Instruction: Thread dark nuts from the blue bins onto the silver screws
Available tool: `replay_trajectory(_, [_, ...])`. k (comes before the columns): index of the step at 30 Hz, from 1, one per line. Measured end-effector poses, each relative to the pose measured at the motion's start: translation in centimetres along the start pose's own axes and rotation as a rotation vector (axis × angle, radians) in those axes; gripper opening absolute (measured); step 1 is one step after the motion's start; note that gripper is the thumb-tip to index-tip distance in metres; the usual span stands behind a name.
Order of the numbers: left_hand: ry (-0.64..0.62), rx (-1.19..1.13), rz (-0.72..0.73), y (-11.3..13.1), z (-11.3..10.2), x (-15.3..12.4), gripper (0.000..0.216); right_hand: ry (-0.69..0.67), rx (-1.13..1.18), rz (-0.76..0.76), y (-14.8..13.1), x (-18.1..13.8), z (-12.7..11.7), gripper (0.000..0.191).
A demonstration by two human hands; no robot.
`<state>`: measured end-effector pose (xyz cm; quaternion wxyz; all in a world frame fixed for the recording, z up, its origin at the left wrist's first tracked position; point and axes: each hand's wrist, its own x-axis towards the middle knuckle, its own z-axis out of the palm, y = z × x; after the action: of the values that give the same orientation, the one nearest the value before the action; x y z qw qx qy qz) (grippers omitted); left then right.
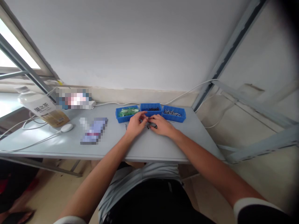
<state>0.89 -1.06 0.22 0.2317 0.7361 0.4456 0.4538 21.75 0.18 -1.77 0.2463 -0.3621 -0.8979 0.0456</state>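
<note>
Grey tbl (191,133) has 3 blue bins (158,113), btl (45,107) & wht disc (67,127).

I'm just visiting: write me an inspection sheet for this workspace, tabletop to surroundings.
Surface: flat grey table, partly covered.
Job's things: three blue rectangular plastic bins holding, left to right, green pieces, dark pieces and silvery metal pins; small dark parts.
Clutter: clear plastic bottle with amber liquid, white oval device, blurred-out flat purple object.
Hands: bare left hand and right hand close together at the small dark parts; exact grip unclear.
Cables: white cables along the white wall and across the table's left end.
Surroundings: grey metal frame, bright window at left.
</note>
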Motion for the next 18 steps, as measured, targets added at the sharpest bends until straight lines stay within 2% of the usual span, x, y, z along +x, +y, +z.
replay_trajectory(11, [-0.016, 0.058, 0.042, -0.9, 0.6, 0.1, 0.034, 0.010, -0.091, 0.133, 1.2, 0.9, 0.7, 0.018])
replay_trajectory(14, [-0.031, 0.082, 0.061, -1.1, 0.7, 0.1, 0.035, 0.099, 0.009, 0.164, 1.2, 1.0, 0.5, 0.018])
replay_trajectory(18, [-0.038, 0.101, 0.071, -1.1, 0.8, 0.2, 0.036, 0.312, 0.296, 0.239, 1.0, 1.2, 0.2, 0.021])
